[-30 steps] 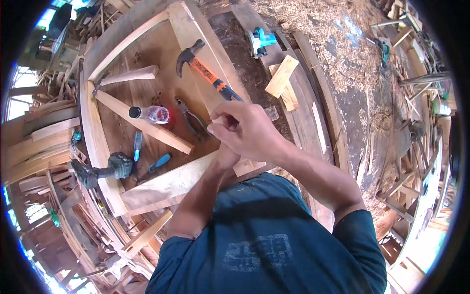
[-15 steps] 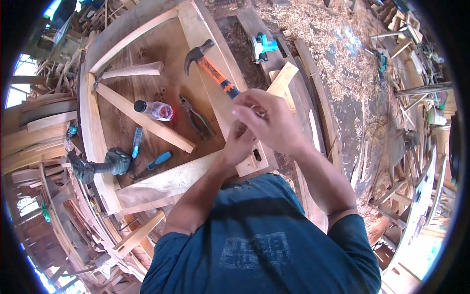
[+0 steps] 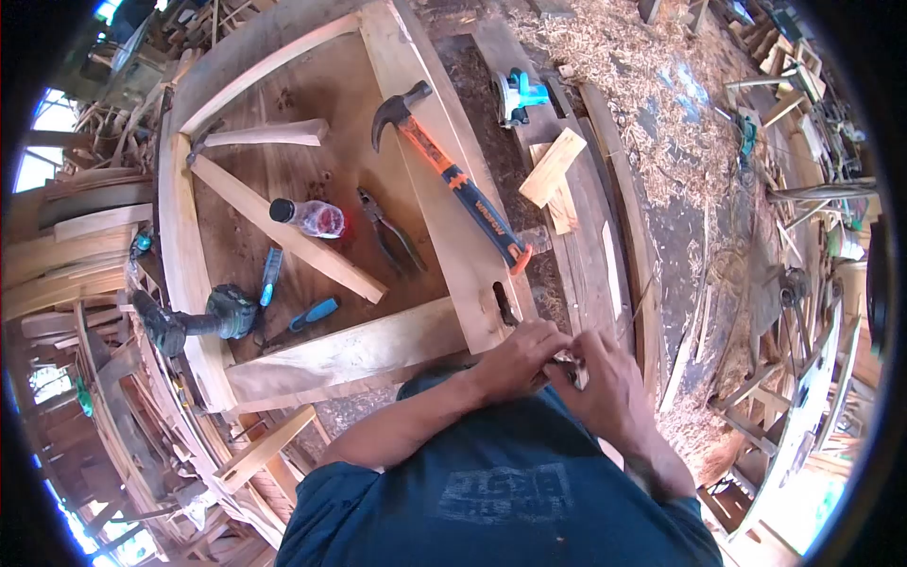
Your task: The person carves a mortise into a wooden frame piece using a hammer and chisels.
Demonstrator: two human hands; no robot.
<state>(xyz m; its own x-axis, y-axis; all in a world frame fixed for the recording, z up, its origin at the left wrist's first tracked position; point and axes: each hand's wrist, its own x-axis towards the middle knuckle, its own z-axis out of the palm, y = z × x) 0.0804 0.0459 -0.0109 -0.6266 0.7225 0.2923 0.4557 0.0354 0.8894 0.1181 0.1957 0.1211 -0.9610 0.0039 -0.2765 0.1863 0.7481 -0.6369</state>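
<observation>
Fingerwork, apparently, beside wooden frame (image 3: 354, 348) | left hand (image 3: 518, 362), right hand (image 3: 612, 386) together, fingers narrowed, contents: cannot tell | next likely needs steadiness

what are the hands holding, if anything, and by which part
It cannot be told: the left hand and right hand are close together, obscuring anything pinched between them. Neither holds the hammer.

orange-and-black claw hammer (image 3: 453, 180) on pale rectangular wooden frame (image 3: 350, 350), dark metal pliers (image 3: 374, 208) at hammer's eight o'clock, clear plastic bottle (image 3: 319, 218) at pliers' nine
</observation>
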